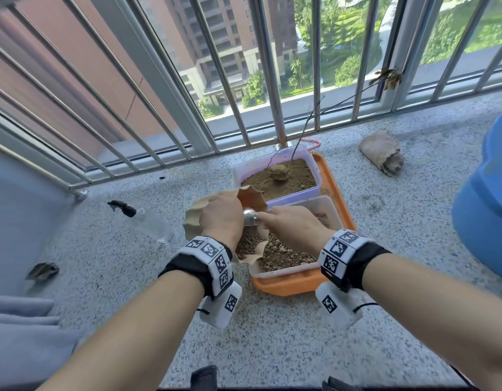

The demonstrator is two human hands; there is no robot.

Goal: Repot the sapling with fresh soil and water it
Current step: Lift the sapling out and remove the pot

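My left hand (220, 218) grips the rim of a brown paper bag (196, 218) with a zigzag edge, which holds coarse soil. My right hand (296, 225) holds a shiny metal scoop (250, 217) at the bag's mouth. The bag leans over a clear plastic box (283, 270) of gravelly soil on an orange tray (289, 286). Behind it a lilac plastic box (309, 156) holds fine brown soil with the sapling's root clump (279, 172). The sapling's thin bare stem (303, 136) rises toward the railing, with a few dry leaves (389, 76) at its tip.
A clear spray bottle (148, 222) with a black trigger lies on the speckled floor to the left. A rolled cloth (382, 155) lies at the back right. A blue water jug (487, 215) stands at the right edge. Metal railing bars (159, 103) run behind. A dark object (42, 272) lies far left.
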